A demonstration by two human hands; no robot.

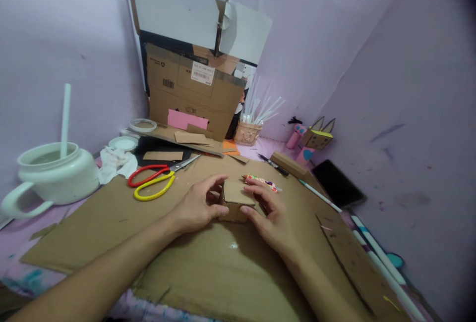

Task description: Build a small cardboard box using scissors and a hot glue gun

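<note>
A small cardboard box point(237, 194) rests on a flat cardboard sheet point(208, 272), between my two hands. My left hand point(203, 200) grips its left side, thumb at the front lower corner and fingers curled round toward the back. On the other side, my right hand point(269, 213) has its thumb at the front right corner and its fingers at the right edge of the top. Just behind the box and my right fingers lies a colourfully patterned pencil point(262, 183). Scissors with one red and one yellow handle point(163, 177) lie left of my left hand.
A white mug-like pot point(61, 178) with a stick stands at left, beside crumpled tissue point(116, 163). Behind are a large cardboard box point(193, 94) and a basket of white sticks point(248, 131). At right lie a black pen point(273, 164) and a dark phone-like slab point(338, 183).
</note>
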